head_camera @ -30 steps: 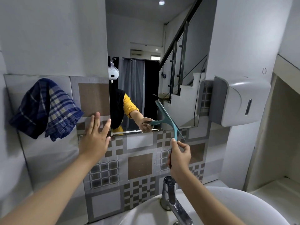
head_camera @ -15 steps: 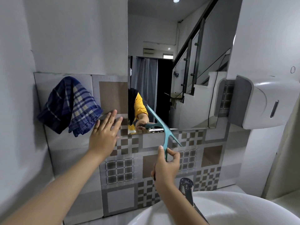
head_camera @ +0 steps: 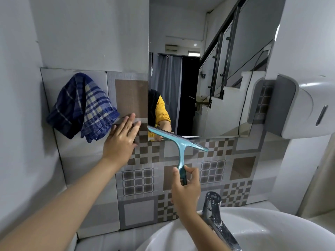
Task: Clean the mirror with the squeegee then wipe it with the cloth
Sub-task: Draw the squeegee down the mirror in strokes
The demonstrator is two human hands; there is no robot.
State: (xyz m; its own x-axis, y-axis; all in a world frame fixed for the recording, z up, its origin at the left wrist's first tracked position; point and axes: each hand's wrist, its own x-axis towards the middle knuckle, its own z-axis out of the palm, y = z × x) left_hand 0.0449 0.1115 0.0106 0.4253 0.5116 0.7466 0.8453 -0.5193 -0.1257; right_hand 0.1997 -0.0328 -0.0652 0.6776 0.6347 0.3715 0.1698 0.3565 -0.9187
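Squeegee (head_camera: pixel 178 140) blade at mirror (head_camera: pixel 208 78) lower left edge, handle pinched by right hand (head_camera: pixel 185 189) fingers; left hand (head_camera: pixel 121 140), fingers straight together, flat on tiles right of cloth (head_camera: pixel 81 107).

Single head-worn view, facing the wall

The scene is being viewed from the person's head, close in, looking forward and slightly down at the mirror (head_camera: pixel 208 78), tiled wall (head_camera: pixel 143 178) and basin (head_camera: pixel 272 230).

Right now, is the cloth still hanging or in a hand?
Hanging: the cloth droops bunched on the tiled wall; the left hand lies flat beside it.
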